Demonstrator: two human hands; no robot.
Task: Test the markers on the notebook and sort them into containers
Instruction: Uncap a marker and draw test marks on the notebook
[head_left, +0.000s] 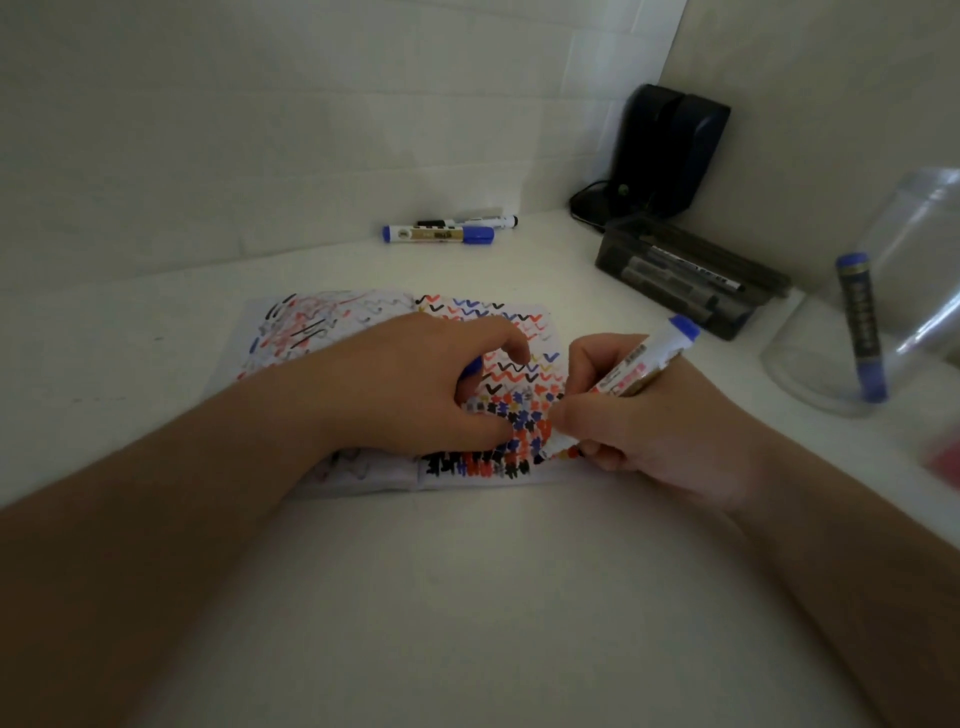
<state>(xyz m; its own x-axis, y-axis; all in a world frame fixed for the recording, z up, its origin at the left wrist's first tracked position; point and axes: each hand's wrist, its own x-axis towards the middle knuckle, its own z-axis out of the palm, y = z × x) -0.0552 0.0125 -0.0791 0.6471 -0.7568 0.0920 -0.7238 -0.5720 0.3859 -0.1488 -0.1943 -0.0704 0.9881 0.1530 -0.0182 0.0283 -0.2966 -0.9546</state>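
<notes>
An open notebook (363, 322) covered in red, blue and black squiggles lies on the white table. My right hand (639, 441) grips a blue marker (649, 364), tip down on the lower right of the page, blue end pointing up and away. My left hand (436, 384) rests on the page, fingers curled around a blue cap (471, 367). Two more markers lie at the back by the wall, a blue one (439, 235) and a black one (483, 222). A dark plastic box (691, 275) holds several markers. A clear jar (883, 312) holds one blue marker (860, 327) upright.
A black device (670, 150) with a cable stands in the back right corner behind the dark box. White walls close the table at the back and right. Something red and blurred (943, 457) shows at the right edge.
</notes>
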